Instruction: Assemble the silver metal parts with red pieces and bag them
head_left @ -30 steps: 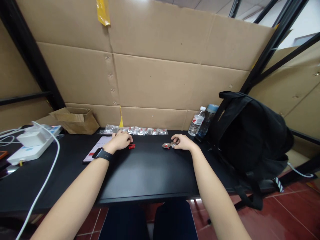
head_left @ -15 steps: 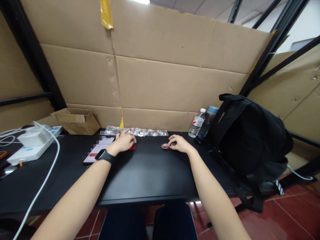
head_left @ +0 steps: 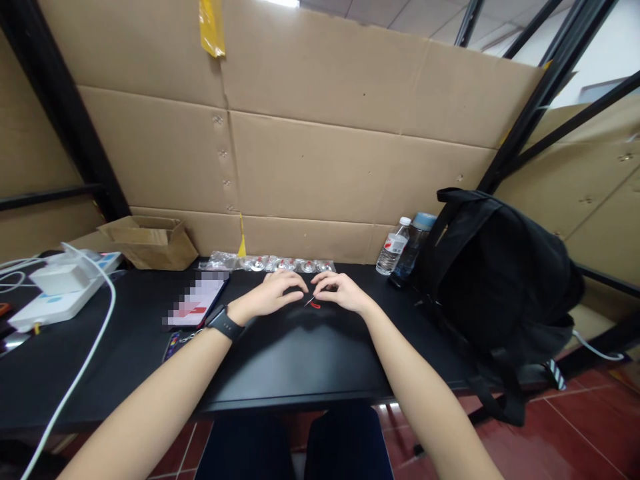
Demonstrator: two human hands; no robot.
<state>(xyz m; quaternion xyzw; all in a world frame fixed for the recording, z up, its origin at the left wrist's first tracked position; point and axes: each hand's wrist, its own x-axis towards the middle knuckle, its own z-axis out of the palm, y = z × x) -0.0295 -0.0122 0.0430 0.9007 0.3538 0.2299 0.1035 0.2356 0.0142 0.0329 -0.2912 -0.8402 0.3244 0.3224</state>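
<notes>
My right hand (head_left: 343, 293) pinches a thin metal disc (head_left: 309, 302), seen almost edge-on and tilted above the black table (head_left: 300, 360). A red cord loop (head_left: 315, 305) hangs beside the disc under my right fingertips; how it is joined to the disc is too small to tell. Close by on the left, my left hand (head_left: 280, 293) has its thumb and index finger apart, pointing at the disc, with nothing visible between them. A black watch is on my left wrist. Behind both hands lies a row of small clear packets (head_left: 283, 265) with silvery discs and red bits inside.
A phone (head_left: 200, 300) and a patterned strap lie left of my arm. Farther left are a power strip (head_left: 65, 303), a white cable and a cardboard box (head_left: 155, 243). Two bottles (head_left: 393, 250) and a black backpack (head_left: 500, 287) stand right. A cardboard wall rises behind.
My right hand has lifted the disc off the table and moved left. The left hand has moved right from the red cords, so both hands are now close together; the cords are no longer visible there.
</notes>
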